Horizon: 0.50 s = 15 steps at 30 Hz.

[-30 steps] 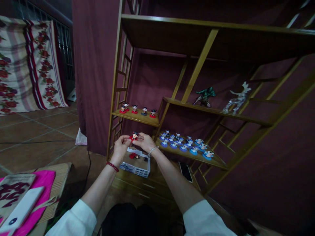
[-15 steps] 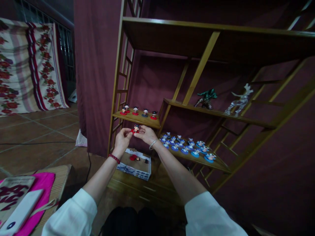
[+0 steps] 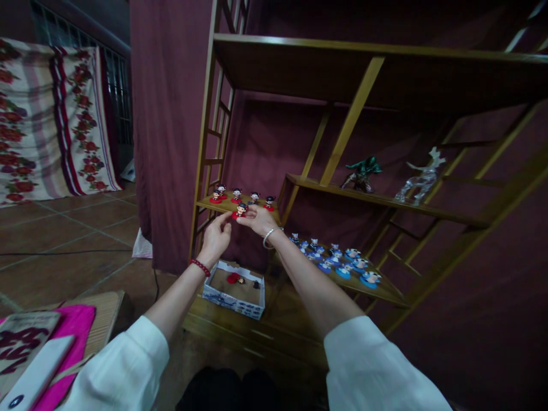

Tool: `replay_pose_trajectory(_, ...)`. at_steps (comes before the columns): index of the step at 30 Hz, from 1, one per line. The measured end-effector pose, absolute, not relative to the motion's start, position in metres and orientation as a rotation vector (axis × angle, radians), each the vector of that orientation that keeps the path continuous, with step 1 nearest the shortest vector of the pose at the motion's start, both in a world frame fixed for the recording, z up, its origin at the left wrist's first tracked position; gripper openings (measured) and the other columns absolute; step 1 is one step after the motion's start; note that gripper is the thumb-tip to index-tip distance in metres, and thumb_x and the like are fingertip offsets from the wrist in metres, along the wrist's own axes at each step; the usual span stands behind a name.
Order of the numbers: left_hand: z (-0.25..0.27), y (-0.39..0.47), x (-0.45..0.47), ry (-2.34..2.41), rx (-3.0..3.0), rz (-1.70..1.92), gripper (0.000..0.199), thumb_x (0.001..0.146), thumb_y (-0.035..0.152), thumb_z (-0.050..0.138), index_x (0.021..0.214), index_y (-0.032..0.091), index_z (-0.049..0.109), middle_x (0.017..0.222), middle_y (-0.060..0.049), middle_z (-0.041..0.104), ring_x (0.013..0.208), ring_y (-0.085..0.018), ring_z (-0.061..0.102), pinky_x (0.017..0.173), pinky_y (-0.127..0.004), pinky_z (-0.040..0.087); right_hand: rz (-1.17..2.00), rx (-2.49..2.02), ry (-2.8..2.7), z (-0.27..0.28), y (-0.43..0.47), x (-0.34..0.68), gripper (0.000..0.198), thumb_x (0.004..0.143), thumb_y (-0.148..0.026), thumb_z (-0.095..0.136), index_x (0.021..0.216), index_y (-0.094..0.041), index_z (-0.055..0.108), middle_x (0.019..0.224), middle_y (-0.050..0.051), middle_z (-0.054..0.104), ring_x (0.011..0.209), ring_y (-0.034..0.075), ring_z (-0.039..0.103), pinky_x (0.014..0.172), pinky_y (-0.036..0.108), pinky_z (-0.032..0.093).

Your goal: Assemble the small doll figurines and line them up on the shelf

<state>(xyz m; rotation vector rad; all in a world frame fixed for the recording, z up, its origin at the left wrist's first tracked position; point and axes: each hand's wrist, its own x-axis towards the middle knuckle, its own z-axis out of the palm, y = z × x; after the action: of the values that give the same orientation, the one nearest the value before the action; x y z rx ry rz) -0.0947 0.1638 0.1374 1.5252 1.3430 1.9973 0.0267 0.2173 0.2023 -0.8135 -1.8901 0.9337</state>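
Note:
A small black-haired figurine (image 3: 242, 209) on a red base is pinched in the fingers of my right hand (image 3: 258, 220), at the front edge of the small left shelf (image 3: 205, 202). My left hand (image 3: 217, 236) is just left of it, index finger stretched towards the red base and thumb apart; whether the fingertip touches the base I cannot tell. Several similar figurines (image 3: 236, 196) with red or dark bases stand behind on that shelf. Below my hands, an open patterned box (image 3: 233, 304) holds a red-based figurine (image 3: 233, 278) lying down and a small dark piece (image 3: 256, 284).
Rows of blue-based figurines (image 3: 343, 270) stand on the lower right shelf. A green figure (image 3: 363, 171) and a clear deer figure (image 3: 422, 178) occupy the shelf above. At lower left, a white device (image 3: 37, 371) lies on pink cloth (image 3: 81, 319).
The figurine has risen and moved slightly forward, over the shelf edge. My left hand's grip has loosened from its base, while my right hand keeps hold.

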Motion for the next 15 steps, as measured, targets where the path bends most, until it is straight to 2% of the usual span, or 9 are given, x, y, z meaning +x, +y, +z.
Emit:
replay_pose_trajectory(8, 0.156, 0.163, -0.098, 1.678, 1.866, 1.843, 0.043, 0.076, 0.012, 0.043, 0.118, 0.016, 0.051, 0.112, -0.007, 0.06, 0.104, -0.019, 0.055, 0.093, -0.035, 0.042, 0.853, -0.873, -1.895, 0.213, 0.237, 0.017, 0.03, 0.057, -0.011, 0.07, 0.084, -0.015, 0.057, 0.087, 0.003, 0.067, 0.08, 0.013, 0.063, 0.08, 0.03, 0.049)
replay_pose_trajectory(15, 0.164, 0.168, -0.104, 1.936, 2.202, 1.585, 0.045, 0.079, 0.016, 0.04, 0.124, 0.009, 0.044, 0.127, -0.011, 0.05, 0.122, -0.022, 0.038, 0.102, -0.038, 0.032, 0.71, -0.972, -1.934, 0.211, 0.261, 0.007, 0.028, 0.057, -0.013, 0.07, 0.083, -0.015, 0.059, 0.084, 0.002, 0.067, 0.077, 0.013, 0.063, 0.074, 0.026, 0.049)
